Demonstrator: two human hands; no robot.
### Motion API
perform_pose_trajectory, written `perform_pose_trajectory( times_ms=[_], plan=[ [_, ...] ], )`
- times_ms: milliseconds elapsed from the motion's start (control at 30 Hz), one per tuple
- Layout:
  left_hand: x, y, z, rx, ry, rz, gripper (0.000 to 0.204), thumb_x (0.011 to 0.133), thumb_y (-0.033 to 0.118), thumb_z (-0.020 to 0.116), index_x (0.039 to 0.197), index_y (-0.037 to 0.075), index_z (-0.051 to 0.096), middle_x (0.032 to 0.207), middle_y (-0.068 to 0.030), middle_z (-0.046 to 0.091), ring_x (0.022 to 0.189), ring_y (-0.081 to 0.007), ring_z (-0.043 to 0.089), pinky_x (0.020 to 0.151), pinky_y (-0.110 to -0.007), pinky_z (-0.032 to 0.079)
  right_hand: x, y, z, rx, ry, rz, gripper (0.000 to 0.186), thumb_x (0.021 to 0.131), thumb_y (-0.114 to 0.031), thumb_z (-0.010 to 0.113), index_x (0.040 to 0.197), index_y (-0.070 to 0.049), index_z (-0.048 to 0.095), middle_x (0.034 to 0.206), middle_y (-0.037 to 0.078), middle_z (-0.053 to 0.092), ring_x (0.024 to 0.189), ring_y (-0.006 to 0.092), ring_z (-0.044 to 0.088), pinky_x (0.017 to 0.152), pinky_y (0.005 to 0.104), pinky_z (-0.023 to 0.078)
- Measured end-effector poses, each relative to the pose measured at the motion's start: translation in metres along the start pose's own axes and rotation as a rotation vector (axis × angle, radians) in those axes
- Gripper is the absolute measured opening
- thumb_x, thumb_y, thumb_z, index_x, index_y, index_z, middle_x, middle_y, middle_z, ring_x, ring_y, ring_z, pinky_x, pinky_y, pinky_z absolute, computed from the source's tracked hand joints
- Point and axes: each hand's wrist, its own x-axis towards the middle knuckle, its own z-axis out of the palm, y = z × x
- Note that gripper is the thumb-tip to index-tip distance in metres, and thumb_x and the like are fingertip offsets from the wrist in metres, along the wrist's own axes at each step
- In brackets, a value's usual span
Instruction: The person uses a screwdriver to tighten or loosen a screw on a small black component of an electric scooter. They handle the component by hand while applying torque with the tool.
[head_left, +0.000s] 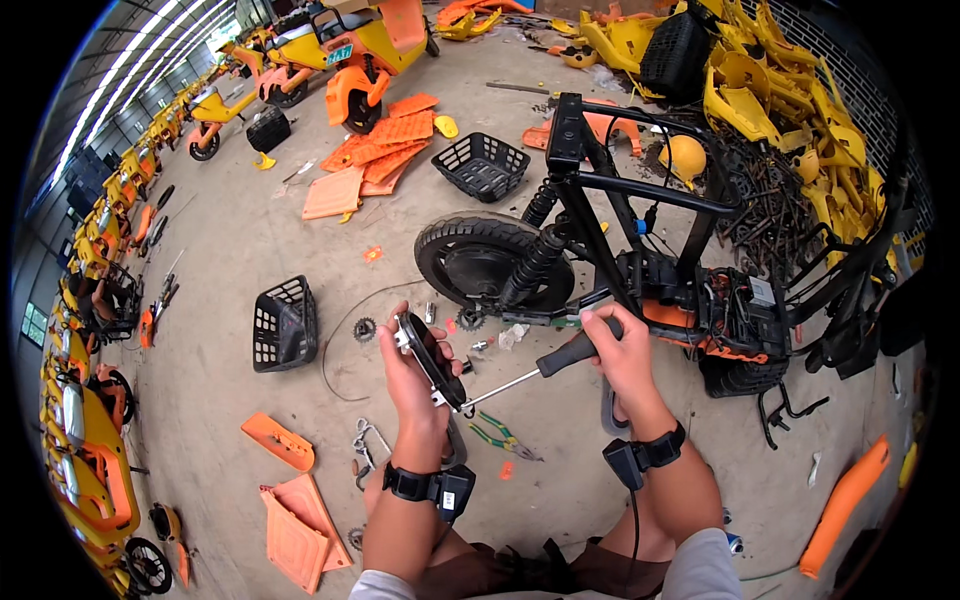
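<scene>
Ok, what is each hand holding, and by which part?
The left hand holds a black rounded part by its long sides, between thumb and fingers; the right hand grips a screwdriver by its dark handle.

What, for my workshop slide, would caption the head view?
Left hand holds a dark oval part, right hand a screwdriver angled toward its lower end, near a black vehicle frame.

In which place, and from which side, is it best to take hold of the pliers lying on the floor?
Probably by the two green handles, coming from above. The pliers appear to lie flat on the floor with both handles spread apart, pointing left and away from the person, while the metal nose points right; the handles give the longer grip.
</scene>
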Motion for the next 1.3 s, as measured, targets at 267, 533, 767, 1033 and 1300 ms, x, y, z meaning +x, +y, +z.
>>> perform_pose_trajectory(
  times_ms=[267,533,767,1033,1300],
  plan=[
    [-0.001,-0.005,0.009,-0.013,-0.019,-0.02,0.05,0.102,0.053,0.035,0.136,0.018,0.045,0.083,-0.0078,0.059,0.066,-0.0154,0.057,0.051,-0.03,0.048,-0.002,0.001,-0.013,0.009,-0.036,-0.126,0.016,0.091,-0.019,0.068,0.092,-0.004,0.064,0.065,-0.004,0.054,0.051,0.002,0.049,0.046,0.0189,0.036],
    [0.001,-0.007,0.004,0.087,-0.016,0.005,0.052,0.102,0.054,0.035,0.138,0.018,0.044,0.083,-0.0078,0.059,0.066,-0.0143,0.057,0.052,-0.03,0.048,-0.002,-0.003,-0.008,0.008,-0.034,-0.038,0.02,0.09,-0.023,0.069,0.092,-0.004,0.065,0.064,-0.003,0.055,0.052,0.0033,0.051,0.047,0.0205,0.038],
    [0.0,-0.002,0.002,0.013,-0.051,-0.035,0.051,0.102,0.054,0.034,0.136,0.018,0.045,0.085,-0.0106,0.061,0.067,-0.0171,0.058,0.052,-0.032,0.048,0.01,0.006,-0.014,0.294,0.169,0.003,0.022,0.091,-0.027,0.067,0.088,-0.004,0.064,0.064,-0.001,0.057,0.047,0.0046,0.046,0.043,0.0216,0.035],
    [0.0,0.001,-0.004,-0.094,-0.105,-0.11,0.051,0.102,0.053,0.03,0.136,0.018,0.045,0.09,-0.0146,0.062,0.068,-0.0225,0.06,0.053,-0.035,0.049,0.004,0.007,0.0,0.189,0.16,-0.143,0.019,0.089,-0.02,0.068,0.084,-0.002,0.065,0.071,0.0,0.059,0.061,0.0065,0.052,0.055,0.0223,0.041],
    [0.001,0.005,-0.009,-0.096,-0.198,-0.112,0.055,0.102,0.054,0.028,0.139,0.015,0.041,0.099,-0.0221,0.063,0.076,-0.0297,0.065,0.061,-0.042,0.056,-0.001,0.014,0.014,-0.127,0.048,-0.385,0.015,0.082,-0.013,0.074,0.084,0.0,0.068,0.083,0.003,0.057,0.078,0.0117,0.055,0.071,0.0271,0.044]
  ],
)
